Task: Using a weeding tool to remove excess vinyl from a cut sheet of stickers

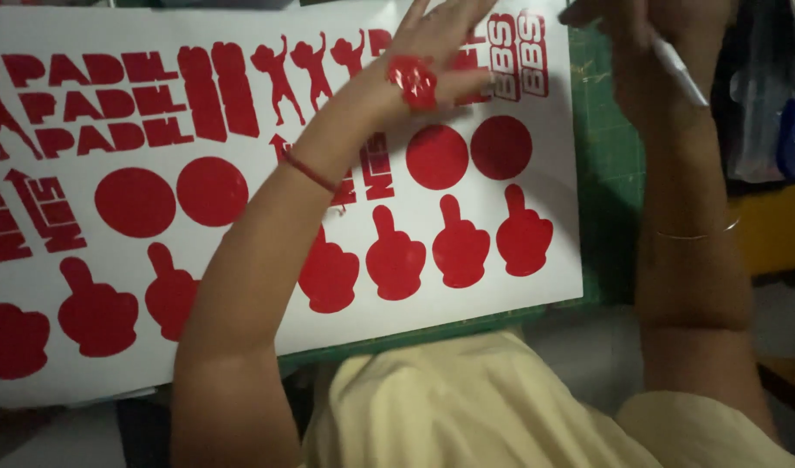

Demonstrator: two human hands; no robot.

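Green cutting mat [607, 173] carries a white sheet [241, 347] of red decals to its right edge. I see the left hand [428, 65] pressing flat, fingers spread, red scrap [412, 82] stuck on its back. Right hand [640, 26] grips a white tool [679, 74] at the sheet's top right corner.

My left hand [432, 61] has a scrap of red vinyl [412, 82] stuck to its back, and a thin red cord bracelet [311, 171] rings the wrist just below that scrap. My right arm wears a fine metal bangle [696, 234]. Below the bangle, both arms run bare into the pale yellow short-sleeved shirt [467, 407] I wear.
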